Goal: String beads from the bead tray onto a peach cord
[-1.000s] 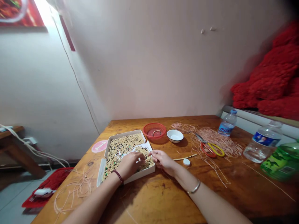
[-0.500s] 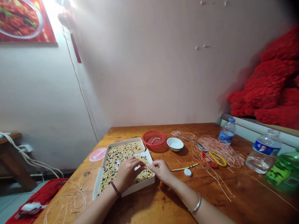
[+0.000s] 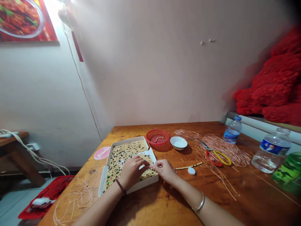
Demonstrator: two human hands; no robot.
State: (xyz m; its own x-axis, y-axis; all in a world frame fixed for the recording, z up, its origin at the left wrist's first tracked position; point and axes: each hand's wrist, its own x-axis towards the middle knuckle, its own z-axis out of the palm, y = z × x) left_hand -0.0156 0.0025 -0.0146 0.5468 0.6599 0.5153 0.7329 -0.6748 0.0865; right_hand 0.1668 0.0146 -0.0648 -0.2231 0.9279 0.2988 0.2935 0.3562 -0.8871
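Over the right part of a shallow white box [image 3: 147, 181] filled with small beads [image 3: 128, 147], mostly cream with black and some green, is my left hand [image 3: 133, 169]. Its thumb and forefinger are pinched; what lies between them is too small to make out. Just beside those fingertips, at the box's right edge, my right hand [image 3: 166, 171] is closed on the end of a beaded string [image 3: 188, 166]. The string trails out rightward behind the hand across the table, cream beads with a few dark ones near its far end.
Behind the box stand a red basket [image 3: 148, 139] holding a beaded strand and a white bowl [image 3: 178, 143]. Rightward lie a white cap [image 3: 191, 171], scissors [image 3: 215, 157], piled pink cords [image 3: 225, 146] and several bottles [image 3: 270, 152]. Loose cords [image 3: 77, 194] lie left, near a pink number disc [image 3: 102, 153].
My left fingers have closed together and come up against my right fingertips. My right hand keeps its hold on the beaded string. The whole view has shifted slightly.
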